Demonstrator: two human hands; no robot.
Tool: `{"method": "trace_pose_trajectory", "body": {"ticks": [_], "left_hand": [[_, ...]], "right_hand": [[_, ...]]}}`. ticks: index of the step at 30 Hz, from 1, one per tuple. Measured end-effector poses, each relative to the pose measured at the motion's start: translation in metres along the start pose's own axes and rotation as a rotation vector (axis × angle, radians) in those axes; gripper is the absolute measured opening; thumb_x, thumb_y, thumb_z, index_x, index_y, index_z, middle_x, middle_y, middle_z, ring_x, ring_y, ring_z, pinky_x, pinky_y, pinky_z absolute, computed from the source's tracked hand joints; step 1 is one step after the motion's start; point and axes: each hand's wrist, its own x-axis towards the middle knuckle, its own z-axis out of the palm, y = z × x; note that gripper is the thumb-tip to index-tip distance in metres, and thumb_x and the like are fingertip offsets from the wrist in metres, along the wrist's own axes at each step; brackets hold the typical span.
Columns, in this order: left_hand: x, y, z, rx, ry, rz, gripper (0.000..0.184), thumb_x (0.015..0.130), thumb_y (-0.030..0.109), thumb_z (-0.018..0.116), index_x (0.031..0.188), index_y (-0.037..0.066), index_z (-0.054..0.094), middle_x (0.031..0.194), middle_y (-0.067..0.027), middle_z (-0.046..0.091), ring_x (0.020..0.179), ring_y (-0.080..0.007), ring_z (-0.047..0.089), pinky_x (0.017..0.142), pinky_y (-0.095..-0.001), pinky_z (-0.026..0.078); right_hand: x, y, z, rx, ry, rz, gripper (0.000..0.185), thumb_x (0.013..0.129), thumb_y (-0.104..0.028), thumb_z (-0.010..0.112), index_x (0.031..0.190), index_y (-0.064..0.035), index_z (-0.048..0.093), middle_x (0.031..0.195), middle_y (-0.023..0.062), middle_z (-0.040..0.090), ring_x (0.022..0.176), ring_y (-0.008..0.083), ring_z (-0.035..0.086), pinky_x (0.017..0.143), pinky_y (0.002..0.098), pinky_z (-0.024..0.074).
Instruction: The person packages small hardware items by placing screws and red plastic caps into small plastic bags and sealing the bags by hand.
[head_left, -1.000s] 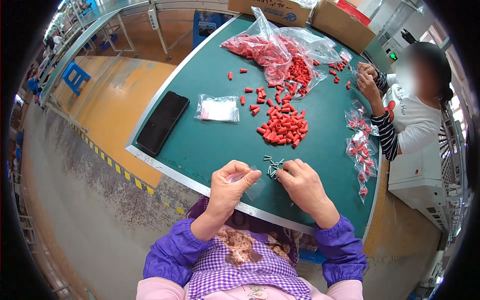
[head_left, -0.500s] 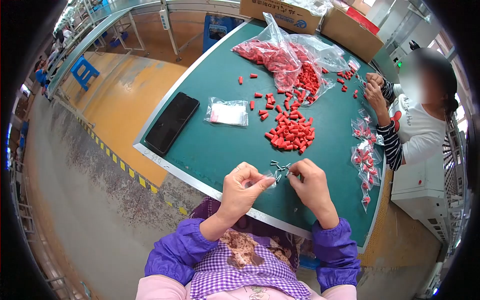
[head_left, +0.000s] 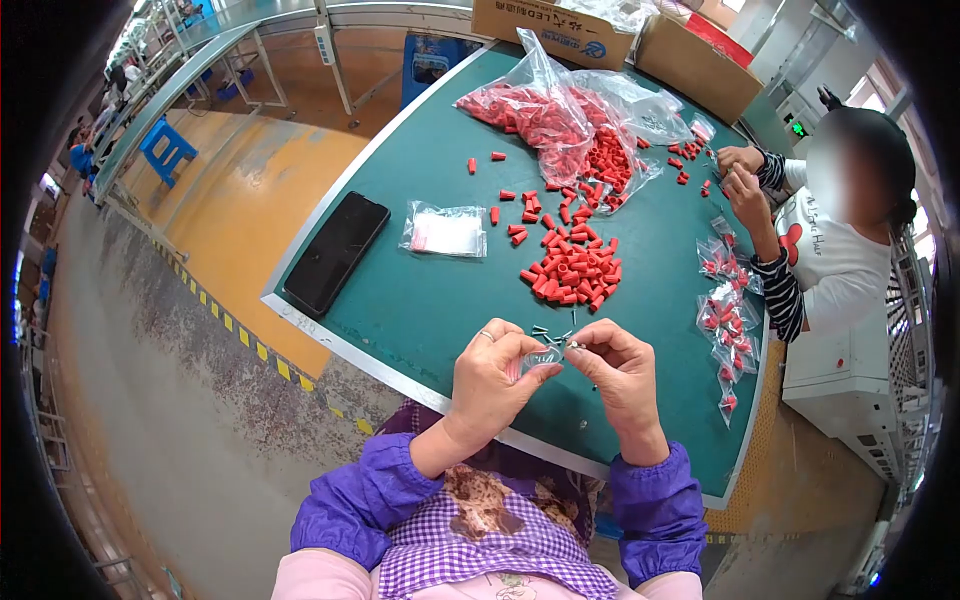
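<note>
Pinched between the thumb and fingers of my left hand (head_left: 488,382) is a small clear plastic bag (head_left: 541,358), its mouth facing right. My right hand (head_left: 622,378) is closed at the bag's opening, its fingertips pressed on small metal screws (head_left: 577,346); how many is hard to make out. Just beyond both hands, a few loose screws (head_left: 541,332) lie on the green table (head_left: 440,310). Farther out is a heap of red cone-shaped caps (head_left: 572,268), which neither hand touches.
A large clear bag of red caps (head_left: 545,110) lies at the back. To the left are a black phone (head_left: 337,252) and a stack of flat bags (head_left: 445,231). Filled small bags (head_left: 728,320) line the right edge, near a co-worker's hands (head_left: 742,180). Cardboard boxes (head_left: 560,35) stand behind.
My right hand has moved from the loose screws to the mouth of the bag, now holding screws there. The bag is turned more upright and looks more open. The camera view shifted slightly.
</note>
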Motion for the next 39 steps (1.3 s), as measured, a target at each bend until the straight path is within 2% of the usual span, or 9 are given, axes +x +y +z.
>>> {"method": "trace_pose_trajectory", "body": {"ticks": [7, 10, 12, 16, 18, 20, 23, 26, 39], "left_hand": [[0.002, 0.002, -0.001, 0.063, -0.017, -0.004, 0.023, 0.064, 0.011, 0.080, 0.080, 0.004, 0.065, 0.079, -0.0078, 0.056, 0.074, -0.0247, 0.057, 0.065, -0.0344, 0.047], [0.002, 0.001, -0.001, 0.074, -0.018, 0.016, 0.023, 0.064, 0.011, 0.079, 0.080, 0.004, 0.065, 0.080, -0.0080, 0.057, 0.075, -0.0252, 0.058, 0.066, -0.0350, 0.048], [0.001, -0.001, -0.001, 0.086, -0.014, 0.023, 0.023, 0.064, 0.011, 0.079, 0.080, 0.004, 0.065, 0.080, -0.0081, 0.057, 0.075, -0.0255, 0.058, 0.066, -0.0350, 0.048], [0.001, 0.000, -0.003, 0.053, -0.026, 0.005, 0.023, 0.065, 0.012, 0.079, 0.080, 0.003, 0.064, 0.081, -0.0084, 0.057, 0.075, -0.0254, 0.058, 0.066, -0.0345, 0.048], [0.002, 0.002, -0.007, 0.048, -0.019, 0.005, 0.023, 0.065, 0.013, 0.080, 0.080, 0.003, 0.065, 0.080, -0.0084, 0.057, 0.074, -0.0249, 0.058, 0.066, -0.0342, 0.048], [0.002, 0.002, -0.008, 0.042, -0.016, 0.009, 0.023, 0.066, 0.013, 0.080, 0.080, 0.003, 0.065, 0.080, -0.0083, 0.057, 0.074, -0.0245, 0.057, 0.066, -0.0338, 0.048], [0.004, 0.003, -0.009, 0.039, -0.005, 0.009, 0.024, 0.066, 0.014, 0.080, 0.080, 0.002, 0.065, 0.079, -0.0080, 0.057, 0.072, -0.0235, 0.057, 0.065, -0.0332, 0.047], [0.005, 0.003, -0.011, 0.035, 0.015, 0.020, 0.024, 0.065, 0.013, 0.080, 0.081, 0.002, 0.065, 0.078, -0.0078, 0.057, 0.071, -0.0234, 0.057, 0.065, -0.0330, 0.047], [0.019, -0.003, -0.013, 0.169, -0.016, 0.030, 0.023, 0.065, 0.013, 0.079, 0.079, 0.003, 0.065, 0.078, -0.0075, 0.057, 0.072, -0.0241, 0.057, 0.065, -0.0331, 0.047]], "right_hand": [[0.000, 0.004, 0.005, -0.047, -0.018, -0.056, 0.009, 0.082, 0.003, 0.066, 0.090, 0.0030, 0.063, 0.084, 0.0026, 0.058, 0.078, 0.0105, 0.062, 0.068, 0.0209, 0.0487], [-0.001, 0.003, 0.007, -0.172, -0.030, -0.098, 0.010, 0.080, 0.003, 0.068, 0.089, 0.0031, 0.064, 0.087, 0.0028, 0.059, 0.075, 0.0087, 0.058, 0.063, 0.0186, 0.0437], [-0.002, -0.005, 0.012, -0.514, -0.040, -0.140, 0.010, 0.079, 0.003, 0.069, 0.088, 0.0020, 0.065, 0.085, 0.0032, 0.059, 0.072, 0.0083, 0.056, 0.062, 0.0195, 0.0434], [0.003, -0.011, 0.010, -0.541, -0.062, -0.198, 0.010, 0.079, 0.001, 0.068, 0.089, 0.0007, 0.067, 0.086, 0.0038, 0.060, 0.069, 0.0082, 0.055, 0.061, 0.0208, 0.0434], [0.015, -0.005, -0.002, -0.627, 0.158, -0.267, 0.011, 0.080, -0.001, 0.068, 0.090, 0.0017, 0.067, 0.088, 0.0048, 0.061, 0.070, 0.0080, 0.055, 0.061, 0.0209, 0.0432], [0.030, 0.002, -0.009, -0.734, 0.151, -0.310, 0.015, 0.079, -0.002, 0.068, 0.094, 0.0005, 0.066, 0.094, 0.0077, 0.062, 0.070, 0.0121, 0.057, 0.062, 0.0238, 0.0458], [0.046, 0.012, -0.009, -1.138, 0.046, -0.420, 0.027, 0.074, -0.007, 0.068, 0.100, -0.0034, 0.062, 0.100, 0.0120, 0.060, 0.086, 0.0301, 0.061, 0.070, 0.0368, 0.0497], [0.054, 0.020, -0.006, -1.364, -0.039, -0.458, 0.023, 0.073, -0.007, 0.067, 0.095, -0.0048, 0.062, 0.093, 0.0102, 0.059, 0.086, 0.0279, 0.060, 0.073, 0.0374, 0.0472], [0.040, 0.036, -0.013, -1.255, 0.088, -0.567, 0.018, 0.079, -0.001, 0.061, 0.094, -0.0047, 0.054, 0.090, 0.0117, 0.055, 0.085, 0.0291, 0.055, 0.074, 0.0390, 0.0443]]}}
